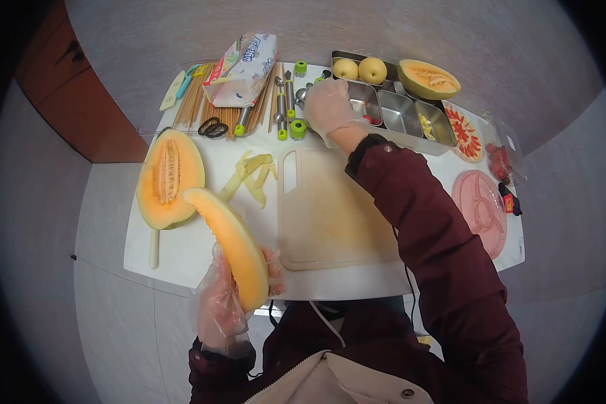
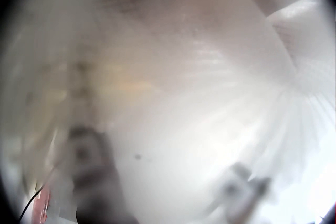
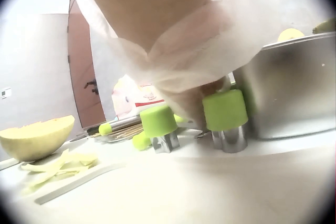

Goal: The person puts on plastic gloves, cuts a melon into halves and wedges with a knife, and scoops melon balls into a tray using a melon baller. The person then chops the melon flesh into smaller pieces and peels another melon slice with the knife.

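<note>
My left hand (image 1: 223,306), in a clear plastic glove, grips a long curved slice of orange melon (image 1: 239,252) from below, above the table's front edge. The left wrist view is mostly blurred glove. My gloved right hand (image 1: 331,111) reaches to the back of the table, beside the steel container box. A shiny metal piece (image 1: 301,96) shows by its fingers. In the right wrist view, green-topped metal cutters (image 3: 159,124) stand below this hand (image 3: 210,35). Its fingertips are hidden behind the glove and a cutter, so I cannot tell whether it holds anything.
A cutting board (image 1: 337,215) lies mid-table, with melon peels (image 1: 249,175) and a half melon (image 1: 170,178) on its left. Skewers (image 1: 190,108), a tissue pack (image 1: 242,71) and steel tins (image 1: 400,111) line the back. A pink divided plate (image 1: 479,212) sits at right.
</note>
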{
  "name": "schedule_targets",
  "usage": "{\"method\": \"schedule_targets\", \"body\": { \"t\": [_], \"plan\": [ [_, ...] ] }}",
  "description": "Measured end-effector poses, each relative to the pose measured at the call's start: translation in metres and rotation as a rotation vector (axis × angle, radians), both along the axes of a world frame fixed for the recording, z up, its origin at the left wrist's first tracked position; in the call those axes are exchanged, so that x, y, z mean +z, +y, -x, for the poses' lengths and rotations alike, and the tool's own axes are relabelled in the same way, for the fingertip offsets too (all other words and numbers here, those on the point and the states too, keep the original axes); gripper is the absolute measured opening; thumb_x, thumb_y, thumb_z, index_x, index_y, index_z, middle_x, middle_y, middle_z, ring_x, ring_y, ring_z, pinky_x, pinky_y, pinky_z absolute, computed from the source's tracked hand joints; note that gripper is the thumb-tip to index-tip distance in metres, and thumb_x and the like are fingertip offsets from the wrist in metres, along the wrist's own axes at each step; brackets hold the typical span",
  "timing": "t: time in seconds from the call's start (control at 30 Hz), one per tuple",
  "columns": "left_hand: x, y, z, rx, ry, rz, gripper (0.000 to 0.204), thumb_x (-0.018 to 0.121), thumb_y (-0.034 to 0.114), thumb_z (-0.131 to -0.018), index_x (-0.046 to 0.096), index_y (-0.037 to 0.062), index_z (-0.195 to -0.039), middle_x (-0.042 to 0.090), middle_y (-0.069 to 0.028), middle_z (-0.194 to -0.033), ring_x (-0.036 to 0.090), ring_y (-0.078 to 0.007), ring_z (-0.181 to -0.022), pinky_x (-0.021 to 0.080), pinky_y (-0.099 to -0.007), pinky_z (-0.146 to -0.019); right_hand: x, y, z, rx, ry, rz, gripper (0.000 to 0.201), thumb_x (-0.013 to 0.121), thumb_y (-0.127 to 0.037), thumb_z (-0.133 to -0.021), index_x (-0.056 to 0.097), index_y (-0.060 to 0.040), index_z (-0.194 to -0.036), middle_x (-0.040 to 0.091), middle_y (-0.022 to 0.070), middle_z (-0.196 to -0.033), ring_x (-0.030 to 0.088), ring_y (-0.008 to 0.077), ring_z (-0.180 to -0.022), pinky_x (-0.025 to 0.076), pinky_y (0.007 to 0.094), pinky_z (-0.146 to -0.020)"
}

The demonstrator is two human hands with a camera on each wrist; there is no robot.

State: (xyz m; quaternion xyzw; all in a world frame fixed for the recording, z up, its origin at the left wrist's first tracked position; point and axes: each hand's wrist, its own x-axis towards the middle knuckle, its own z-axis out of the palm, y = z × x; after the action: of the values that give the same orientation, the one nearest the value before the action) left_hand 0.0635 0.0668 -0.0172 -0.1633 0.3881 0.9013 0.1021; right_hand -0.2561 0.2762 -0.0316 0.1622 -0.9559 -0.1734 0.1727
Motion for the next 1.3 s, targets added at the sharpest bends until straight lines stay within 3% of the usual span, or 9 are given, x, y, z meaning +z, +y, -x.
{"method": "schedule_targets", "body": {
  "t": [0.4, 0.47, 0.67, 0.77, 0.83, 0.9, 0.97, 1.17, 1.3],
  "plan": [
    [-0.004, 0.000, 0.006, -0.053, 0.003, -0.051, 0.063, 0.041, 0.056, -0.110, 0.052, -0.0014, -0.135, 0.063, -0.0175, -0.115, 0.063, -0.0295, -0.092, 0.054, -0.0427, -0.078, -0.003, -0.002, 0.000, -0.024, -0.015, -0.070, 0.024, 0.062, -0.023, -0.091, 0.082, -0.0105, -0.097, 0.073, 0.0055, -0.094, 0.067, 0.0267, -0.095, 0.043, 0.0449, -0.074],
    [-0.009, -0.008, 0.005, -0.170, 0.036, -0.077, 0.061, 0.040, 0.054, -0.111, 0.052, 0.0003, -0.136, 0.063, -0.0183, -0.119, 0.064, -0.0309, -0.097, 0.055, -0.0452, -0.080, -0.005, -0.002, 0.000, -0.021, -0.017, -0.088, 0.024, 0.062, -0.023, -0.091, 0.082, -0.0106, -0.097, 0.073, 0.0053, -0.094, 0.067, 0.0268, -0.095, 0.043, 0.0447, -0.074],
    [-0.002, 0.001, 0.004, -0.062, 0.026, -0.073, 0.058, 0.038, 0.052, -0.112, 0.052, 0.0022, -0.139, 0.064, -0.0190, -0.122, 0.066, -0.0309, -0.097, 0.056, -0.0453, -0.078, 0.001, 0.001, -0.001, 0.026, 0.015, -0.043, 0.023, 0.062, -0.023, -0.091, 0.081, -0.0112, -0.095, 0.073, 0.0056, -0.093, 0.067, 0.0277, -0.094, 0.045, 0.0451, -0.075],
    [-0.013, -0.008, 0.005, -0.156, 0.105, -0.139, 0.054, 0.041, 0.051, -0.111, 0.041, 0.0100, -0.147, 0.060, -0.0174, -0.128, 0.064, -0.0290, -0.109, 0.056, -0.0473, -0.089, 0.009, 0.000, 0.004, -0.014, -0.025, 0.034, 0.023, 0.062, -0.023, -0.090, 0.082, -0.0116, -0.092, 0.074, 0.0082, -0.092, 0.070, 0.0284, -0.092, 0.045, 0.0461, -0.072],
    [-0.014, -0.008, 0.006, -0.181, 0.102, -0.149, 0.054, 0.041, 0.051, -0.111, 0.042, 0.0100, -0.146, 0.060, -0.0171, -0.127, 0.063, -0.0288, -0.108, 0.055, -0.0471, -0.089, 0.010, -0.004, 0.005, 0.069, -0.060, 0.357, 0.022, 0.061, -0.022, -0.088, 0.082, -0.0123, -0.089, 0.075, 0.0116, -0.091, 0.072, 0.0288, -0.089, 0.046, 0.0476, -0.068],
    [-0.010, -0.004, 0.008, -0.210, 0.101, -0.156, 0.054, 0.041, 0.051, -0.111, 0.042, 0.0100, -0.145, 0.059, -0.0169, -0.126, 0.062, -0.0287, -0.108, 0.054, -0.0470, -0.089, 0.007, -0.016, 0.004, 0.059, -0.054, 0.362, 0.021, 0.064, -0.022, -0.085, 0.081, -0.0110, -0.084, 0.074, 0.0120, -0.085, 0.072, 0.0303, -0.086, 0.050, 0.0465, -0.070],
    [-0.001, 0.008, 0.008, -0.064, 0.022, -0.111, 0.064, 0.038, 0.055, -0.111, 0.054, -0.0013, -0.135, 0.065, -0.0180, -0.115, 0.067, -0.0312, -0.087, 0.057, -0.0439, -0.076, 0.007, -0.027, -0.004, 0.050, -0.049, 0.369, 0.019, 0.066, -0.022, -0.082, 0.081, -0.0097, -0.080, 0.073, 0.0125, -0.079, 0.073, 0.0318, -0.083, 0.055, 0.0454, -0.072],
    [0.001, 0.008, 0.009, -0.042, -0.039, -0.055, 0.070, 0.035, 0.059, -0.110, 0.055, -0.0041, -0.133, 0.066, -0.0160, -0.110, 0.067, -0.0300, -0.085, 0.058, -0.0349, -0.066, 0.008, -0.037, -0.025, 0.088, 0.074, 0.375, 0.021, 0.067, -0.024, -0.079, 0.080, -0.0085, -0.081, 0.073, 0.0107, -0.078, 0.071, 0.0302, -0.084, 0.049, 0.0453, -0.074],
    [-0.003, 0.002, 0.009, -0.073, -0.027, 0.075, 0.070, 0.036, 0.060, -0.110, 0.056, -0.0032, -0.133, 0.066, -0.0151, -0.112, 0.068, -0.0296, -0.086, 0.056, -0.0298, -0.060, -0.012, -0.045, -0.033, 0.177, 0.162, 0.217, 0.029, 0.067, -0.029, -0.079, 0.079, -0.0047, -0.088, 0.072, 0.0093, -0.090, 0.064, 0.0277, -0.098, 0.042, 0.0452, -0.085]
  ]
}}
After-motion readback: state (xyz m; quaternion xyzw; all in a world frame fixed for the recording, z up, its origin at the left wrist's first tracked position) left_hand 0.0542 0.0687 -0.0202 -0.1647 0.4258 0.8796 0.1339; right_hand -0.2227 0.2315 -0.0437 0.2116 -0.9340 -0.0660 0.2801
